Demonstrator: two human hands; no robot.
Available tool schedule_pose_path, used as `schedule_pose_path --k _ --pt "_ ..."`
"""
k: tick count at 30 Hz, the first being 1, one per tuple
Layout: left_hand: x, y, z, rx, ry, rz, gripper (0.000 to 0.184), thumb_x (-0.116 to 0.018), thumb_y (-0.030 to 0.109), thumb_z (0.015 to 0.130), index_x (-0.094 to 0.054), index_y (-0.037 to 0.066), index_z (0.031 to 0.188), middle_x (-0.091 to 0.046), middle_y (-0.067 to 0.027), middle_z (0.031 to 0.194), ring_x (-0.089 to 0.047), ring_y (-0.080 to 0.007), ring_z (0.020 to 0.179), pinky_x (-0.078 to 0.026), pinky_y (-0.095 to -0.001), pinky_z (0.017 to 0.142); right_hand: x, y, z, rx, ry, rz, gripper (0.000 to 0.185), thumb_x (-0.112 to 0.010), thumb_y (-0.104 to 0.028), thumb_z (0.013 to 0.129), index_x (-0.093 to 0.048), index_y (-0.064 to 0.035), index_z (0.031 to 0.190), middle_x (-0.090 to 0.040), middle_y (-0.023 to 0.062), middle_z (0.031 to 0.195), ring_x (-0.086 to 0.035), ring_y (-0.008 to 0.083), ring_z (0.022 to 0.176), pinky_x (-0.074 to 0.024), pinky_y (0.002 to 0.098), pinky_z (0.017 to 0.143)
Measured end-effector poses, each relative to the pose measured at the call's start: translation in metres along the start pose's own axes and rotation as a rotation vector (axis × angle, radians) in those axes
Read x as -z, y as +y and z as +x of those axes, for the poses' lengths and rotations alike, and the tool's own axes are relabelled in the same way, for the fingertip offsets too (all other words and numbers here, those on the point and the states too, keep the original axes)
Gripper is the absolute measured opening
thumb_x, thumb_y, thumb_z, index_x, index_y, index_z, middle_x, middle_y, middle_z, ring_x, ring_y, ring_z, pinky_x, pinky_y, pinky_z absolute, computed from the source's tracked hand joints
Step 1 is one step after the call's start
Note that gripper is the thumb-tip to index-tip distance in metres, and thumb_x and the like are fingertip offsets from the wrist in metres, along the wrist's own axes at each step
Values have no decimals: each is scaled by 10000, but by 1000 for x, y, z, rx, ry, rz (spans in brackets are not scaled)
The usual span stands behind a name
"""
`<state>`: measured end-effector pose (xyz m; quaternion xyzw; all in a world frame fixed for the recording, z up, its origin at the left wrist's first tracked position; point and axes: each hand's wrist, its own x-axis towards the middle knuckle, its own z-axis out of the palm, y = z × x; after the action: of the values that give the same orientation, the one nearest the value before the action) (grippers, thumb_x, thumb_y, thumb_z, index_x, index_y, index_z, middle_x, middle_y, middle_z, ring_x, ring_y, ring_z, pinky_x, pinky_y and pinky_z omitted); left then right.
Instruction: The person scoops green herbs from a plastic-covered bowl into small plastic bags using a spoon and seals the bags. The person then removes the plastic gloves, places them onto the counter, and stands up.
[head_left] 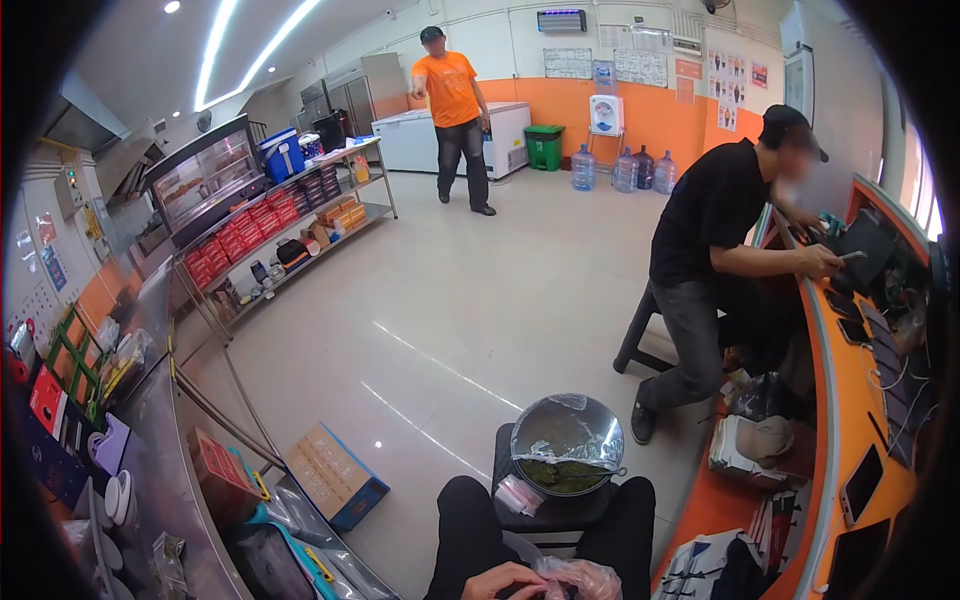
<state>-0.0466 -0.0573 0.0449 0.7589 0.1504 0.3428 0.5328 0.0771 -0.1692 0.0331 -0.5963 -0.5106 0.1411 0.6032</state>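
At the bottom edge, between the person's dark-trousered knees, my left hand (502,580) has bent fingers drawn together beside a thin pinkish plastic bag (580,577). My right hand is not clearly visible; the bag may cover it. Just ahead, a round metal bowl (570,410) stands on a black stool (503,460). Clear plastic film covers much of the bowl, and dark green contents (565,476) show at its near side. A small pack of pinkish plastic (519,495) lies on the stool at the bowl's left.
On the right, a person in black (700,230) sits at an orange counter (835,400) holding a phone. Another person in orange (450,90) stands at the back. A cardboard box (330,470) lies on the floor at left, near a metal counter (150,450).
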Motion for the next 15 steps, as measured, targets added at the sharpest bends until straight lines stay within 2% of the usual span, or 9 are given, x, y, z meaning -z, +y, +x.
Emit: schedule_pose_path --k 2,8,11,14,15 --pt "-1 0 1 15 -3 -5 77 -690 8 830 -641 -12 886 -642 -143 827 -640 -259 741 -504 -317 677 2 -13 14 80 38 -118 157 -633 -84 873 -655 -26 1017 -612 114 779 -575 237 597 -433 326 532" --pt "-1 -11 0 122 -212 -90 120 -619 110 904 -611 -10 901 -614 -145 826 -611 -259 729 -482 -323 659 16 -9 15 137 -145 -167 96 -582 -65 900 -644 -29 963 -593 131 806 -589 287 711 -470 374 632" --pt "-3 -17 -4 150 -197 -108 110 -614 101 902 -607 -9 896 -607 -135 809 -601 -248 710 -476 -328 648 16 5 2 -2 -249 -193 89 -585 -103 904 -633 -42 947 -554 104 770 -573 271 701 -453 384 623" --pt "-5 -22 -4 110 -153 -73 108 -608 100 895 -596 -5 878 -588 -133 767 -585 -245 672 -466 -333 627 12 13 12 494 -141 -540 87 -586 -152 904 -607 -68 907 -496 80 724 -532 258 649 -425 389 588" --pt "-6 -26 -4 114 -143 -46 112 -606 103 894 -589 -5 867 -581 -136 755 -582 -247 664 -462 -335 620 12 13 12 300 -222 -459 87 -583 -161 903 -600 -76 896 -503 76 730 -534 257 651 -425 392 585"
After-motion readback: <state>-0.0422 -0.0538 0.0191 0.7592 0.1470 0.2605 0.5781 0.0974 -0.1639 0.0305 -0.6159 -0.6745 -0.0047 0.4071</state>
